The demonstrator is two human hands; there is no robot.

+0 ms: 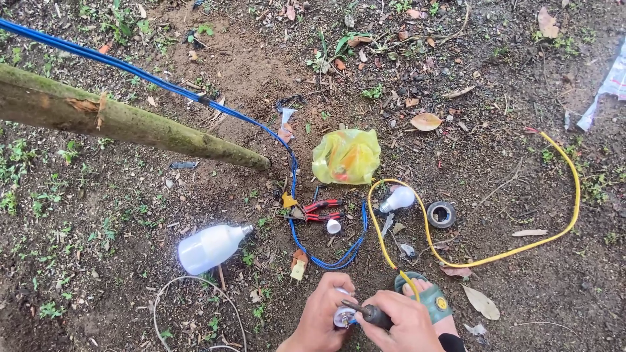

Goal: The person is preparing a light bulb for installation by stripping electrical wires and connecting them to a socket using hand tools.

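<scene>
Yellow plastic bag [346,155], crumpled and translucent, lies on bare damp soil at about 12 o'clock from the person's hands; something orange-red shows through it, contents not identifiable.

Left hand [321,316], at 6 o'clock in the view: fingers curled around a small white lamp socket [343,317], gripping it. Right hand [407,324]: fingers clenched on the dark handle of a screwdriver [368,313], its tip pointing left into the socket. The socket sits between both hands, held just above the ground, at the lower centre edge.

A yellow cable [521,248] loops from beside the right hand out to 3 o'clock and back. A foot in a green sandal [432,301] sits just right of the hands.

At 12 o'clock, near: red-handled pliers [321,210], a small white LED bulb [398,199], a dark roll of tape [441,214], ring-shaped. A blue cable [163,85] runs from the upper left corner down to a loop beside the pliers. At 10 o'clock: a large white bulb [210,248], smooth, lying on its side. Beyond it, a mossy wooden pole [124,120], rough-barked, lies slanted.
</scene>
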